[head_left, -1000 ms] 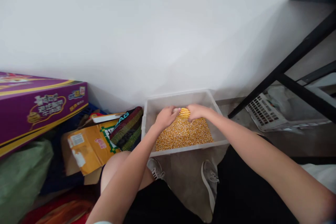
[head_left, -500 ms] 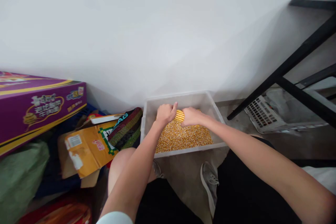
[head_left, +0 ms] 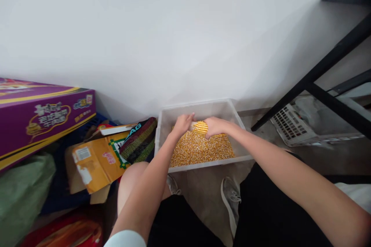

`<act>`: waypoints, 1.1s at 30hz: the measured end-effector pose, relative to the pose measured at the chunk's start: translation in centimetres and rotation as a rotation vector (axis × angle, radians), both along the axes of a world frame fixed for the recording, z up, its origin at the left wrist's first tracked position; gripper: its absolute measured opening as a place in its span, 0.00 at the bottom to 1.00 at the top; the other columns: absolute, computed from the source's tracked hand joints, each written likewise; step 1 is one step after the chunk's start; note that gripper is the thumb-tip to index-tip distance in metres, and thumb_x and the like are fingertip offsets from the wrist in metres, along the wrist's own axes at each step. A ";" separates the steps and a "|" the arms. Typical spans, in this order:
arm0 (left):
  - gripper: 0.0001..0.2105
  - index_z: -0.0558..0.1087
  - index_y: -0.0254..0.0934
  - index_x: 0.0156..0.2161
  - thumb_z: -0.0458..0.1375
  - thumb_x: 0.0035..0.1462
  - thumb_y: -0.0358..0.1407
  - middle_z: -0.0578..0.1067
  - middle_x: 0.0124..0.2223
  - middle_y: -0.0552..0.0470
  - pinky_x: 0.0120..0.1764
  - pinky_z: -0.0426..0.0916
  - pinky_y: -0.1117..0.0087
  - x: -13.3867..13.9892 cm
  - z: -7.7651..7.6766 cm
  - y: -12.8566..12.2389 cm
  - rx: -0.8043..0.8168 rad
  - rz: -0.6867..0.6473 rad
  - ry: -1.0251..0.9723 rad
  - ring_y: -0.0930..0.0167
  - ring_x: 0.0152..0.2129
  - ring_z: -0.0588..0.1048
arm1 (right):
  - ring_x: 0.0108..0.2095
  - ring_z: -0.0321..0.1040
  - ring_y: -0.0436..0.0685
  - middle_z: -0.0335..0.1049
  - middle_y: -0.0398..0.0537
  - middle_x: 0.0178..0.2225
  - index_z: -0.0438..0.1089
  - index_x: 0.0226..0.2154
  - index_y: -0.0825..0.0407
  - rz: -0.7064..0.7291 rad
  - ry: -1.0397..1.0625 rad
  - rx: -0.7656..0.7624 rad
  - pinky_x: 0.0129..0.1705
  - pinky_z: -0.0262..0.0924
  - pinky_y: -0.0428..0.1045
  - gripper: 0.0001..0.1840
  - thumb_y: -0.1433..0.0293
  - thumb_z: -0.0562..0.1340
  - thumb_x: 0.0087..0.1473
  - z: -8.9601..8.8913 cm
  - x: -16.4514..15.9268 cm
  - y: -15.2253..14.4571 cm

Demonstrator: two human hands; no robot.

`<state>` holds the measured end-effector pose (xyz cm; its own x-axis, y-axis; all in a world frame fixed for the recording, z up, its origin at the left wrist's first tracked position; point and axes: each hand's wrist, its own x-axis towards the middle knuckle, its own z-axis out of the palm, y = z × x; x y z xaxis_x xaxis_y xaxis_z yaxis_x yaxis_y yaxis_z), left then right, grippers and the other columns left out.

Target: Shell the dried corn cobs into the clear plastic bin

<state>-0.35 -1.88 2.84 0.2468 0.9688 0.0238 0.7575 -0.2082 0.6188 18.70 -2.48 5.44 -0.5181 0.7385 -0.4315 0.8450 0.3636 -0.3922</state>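
Observation:
An ear of corn lies sideways between my two hands, above a white plastic bin. Its left end is pale bare cob, while yellow kernels cover the rest. My left hand is closed around the bare left end. My right hand grips the right end, with fingers wrapped round and partly hidden. Loose corn kernels cover the bottom of the bin below.
Left of the bin are a rolled mesh bag, a torn yellow carton and a large purple box. On the right stand a black metal frame and a white basket. A white wall rises behind.
My left hand has shifted slightly left along the ear, and pale bare cob now shows beside it. My right hand has moved slightly right, still gripping the other end.

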 end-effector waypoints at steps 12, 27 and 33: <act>0.39 0.77 0.32 0.27 0.31 0.58 0.58 0.76 0.30 0.35 0.35 0.63 0.66 2.1 0.6 -1.3 -0.023 0.166 0.286 0.59 0.32 0.76 | 0.26 0.68 0.55 0.72 0.50 0.30 0.71 0.33 0.53 -0.045 -0.061 0.046 0.22 0.53 0.46 0.23 0.58 0.67 0.33 0.5 -2.1 -0.8; 0.34 0.74 0.36 0.20 0.36 0.58 0.57 0.74 0.21 0.41 0.34 0.63 0.67 -0.3 0.1 0.8 -0.168 0.402 0.049 0.61 0.27 0.75 | 0.30 0.70 0.58 0.73 0.54 0.33 0.72 0.39 0.54 0.049 -0.059 0.082 0.24 0.54 0.47 0.28 0.58 0.68 0.32 0.2 -2.6 -1.1; 0.35 0.76 0.36 0.29 0.35 0.57 0.58 0.77 0.30 0.42 0.32 0.62 0.69 0.9 1.1 -0.7 -0.008 0.251 0.176 0.62 0.30 0.75 | 0.30 0.70 0.57 0.73 0.53 0.33 0.72 0.39 0.54 0.004 -0.053 0.070 0.24 0.55 0.47 0.27 0.59 0.67 0.33 0.3 -2.2 -0.9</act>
<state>0.51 -2.59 3.98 -0.0010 1.0000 -0.0060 0.8803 0.0038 0.4744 16.50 -3.40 5.70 -0.4987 0.7661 -0.4055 0.8624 0.3917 -0.3205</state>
